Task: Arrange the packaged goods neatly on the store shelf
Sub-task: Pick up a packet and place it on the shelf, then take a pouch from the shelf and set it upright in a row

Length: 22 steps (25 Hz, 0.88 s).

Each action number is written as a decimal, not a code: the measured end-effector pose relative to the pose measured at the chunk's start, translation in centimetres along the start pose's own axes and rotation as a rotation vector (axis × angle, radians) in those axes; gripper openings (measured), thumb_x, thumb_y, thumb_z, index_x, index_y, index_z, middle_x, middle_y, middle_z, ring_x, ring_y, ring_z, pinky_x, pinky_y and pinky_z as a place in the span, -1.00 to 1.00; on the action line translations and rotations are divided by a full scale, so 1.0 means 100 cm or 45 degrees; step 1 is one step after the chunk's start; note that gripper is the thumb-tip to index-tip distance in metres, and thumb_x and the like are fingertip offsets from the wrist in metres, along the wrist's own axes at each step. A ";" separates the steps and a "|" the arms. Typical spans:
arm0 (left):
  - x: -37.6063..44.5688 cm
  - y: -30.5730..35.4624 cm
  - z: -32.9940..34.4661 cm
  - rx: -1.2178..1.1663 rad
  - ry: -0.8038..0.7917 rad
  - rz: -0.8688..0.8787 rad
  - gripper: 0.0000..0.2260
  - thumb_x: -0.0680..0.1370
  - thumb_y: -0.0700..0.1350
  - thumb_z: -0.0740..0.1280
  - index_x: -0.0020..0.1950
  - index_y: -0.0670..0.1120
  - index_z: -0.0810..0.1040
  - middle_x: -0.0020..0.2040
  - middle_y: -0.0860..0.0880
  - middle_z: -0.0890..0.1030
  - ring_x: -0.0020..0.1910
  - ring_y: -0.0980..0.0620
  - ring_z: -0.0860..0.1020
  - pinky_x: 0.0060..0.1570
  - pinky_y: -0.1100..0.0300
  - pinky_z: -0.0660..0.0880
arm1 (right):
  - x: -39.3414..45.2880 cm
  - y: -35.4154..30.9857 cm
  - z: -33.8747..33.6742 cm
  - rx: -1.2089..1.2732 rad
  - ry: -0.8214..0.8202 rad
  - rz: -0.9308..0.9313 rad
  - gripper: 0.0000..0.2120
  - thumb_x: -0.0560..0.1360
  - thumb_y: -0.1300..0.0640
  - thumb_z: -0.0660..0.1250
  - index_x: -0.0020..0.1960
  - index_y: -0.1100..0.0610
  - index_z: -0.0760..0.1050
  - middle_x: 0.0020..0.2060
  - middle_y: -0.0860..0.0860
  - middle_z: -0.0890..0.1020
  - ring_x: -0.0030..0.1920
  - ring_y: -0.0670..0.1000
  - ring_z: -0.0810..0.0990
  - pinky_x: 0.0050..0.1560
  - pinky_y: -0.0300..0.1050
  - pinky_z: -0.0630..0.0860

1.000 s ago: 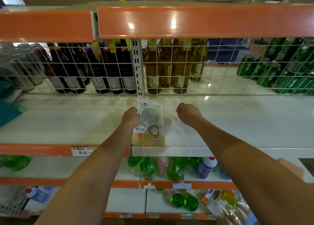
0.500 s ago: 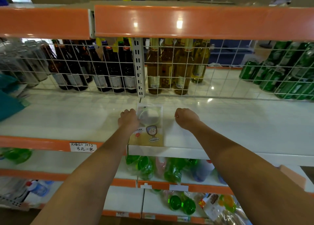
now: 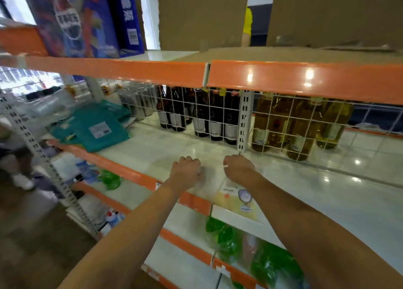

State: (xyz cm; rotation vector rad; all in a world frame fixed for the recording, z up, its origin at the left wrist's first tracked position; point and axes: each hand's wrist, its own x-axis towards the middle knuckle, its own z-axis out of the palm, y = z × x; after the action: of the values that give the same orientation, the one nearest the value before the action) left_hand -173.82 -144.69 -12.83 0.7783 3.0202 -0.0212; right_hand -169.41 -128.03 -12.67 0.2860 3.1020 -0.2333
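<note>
Print on the yellow-carded clear package (image 3: pixel 236 198) was too blurred to read as it lay flat at the white shelf (image 3: pixel 327 192) front edge, its top between the curled left hand (image 3: pixel 185 170) and right hand (image 3: pixel 238 167), their grip indiscernible.

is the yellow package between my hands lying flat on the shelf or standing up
Lying flat. The yellow package rests face up on the white shelf, its printed card at the front edge.
</note>
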 end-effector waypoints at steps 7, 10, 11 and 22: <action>-0.038 -0.113 -0.006 -0.050 -0.032 -0.317 -0.57 0.61 0.08 0.14 0.44 -0.05 0.27 0.37 -0.12 0.36 0.36 -0.13 0.31 0.30 -0.02 0.32 | 0.034 -0.110 0.010 -0.021 -0.024 -0.293 -0.65 0.62 0.11 0.07 0.37 0.12 0.34 0.32 0.11 0.41 0.33 0.11 0.34 0.29 -0.03 0.34; -0.055 -0.170 -0.011 -0.018 0.008 -0.389 -0.57 0.60 0.08 0.17 0.43 -0.07 0.31 0.34 -0.14 0.39 0.33 -0.15 0.35 0.23 -0.02 0.35 | 0.051 -0.170 0.012 -0.006 -0.034 -0.353 -0.65 0.61 0.10 0.08 0.37 0.10 0.34 0.33 0.10 0.40 0.34 0.11 0.33 0.28 -0.04 0.33; -0.059 -0.188 -0.011 -0.002 0.011 -0.404 -0.57 0.59 0.09 0.17 0.42 -0.07 0.32 0.33 -0.15 0.40 0.32 -0.17 0.36 0.21 -0.03 0.37 | 0.056 -0.188 0.014 -0.010 -0.039 -0.367 -0.65 0.61 0.10 0.08 0.38 0.10 0.34 0.34 0.09 0.40 0.34 0.11 0.33 0.28 -0.04 0.32; -0.072 -0.338 0.003 -0.027 0.020 -0.535 -0.63 0.60 0.05 0.15 0.33 -0.11 0.38 0.29 -0.16 0.45 0.28 -0.19 0.39 0.23 -0.07 0.37 | 0.109 -0.336 0.048 -0.092 -0.058 -0.424 -0.65 0.58 0.12 0.10 0.34 0.09 0.38 0.29 0.08 0.45 0.30 0.11 0.37 0.27 0.00 0.37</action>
State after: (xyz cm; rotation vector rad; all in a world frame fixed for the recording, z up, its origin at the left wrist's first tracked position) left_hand -183.85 -177.82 -12.71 0.1321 3.1296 0.0101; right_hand -186.25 -159.41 -12.83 -0.2371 3.0852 -0.1283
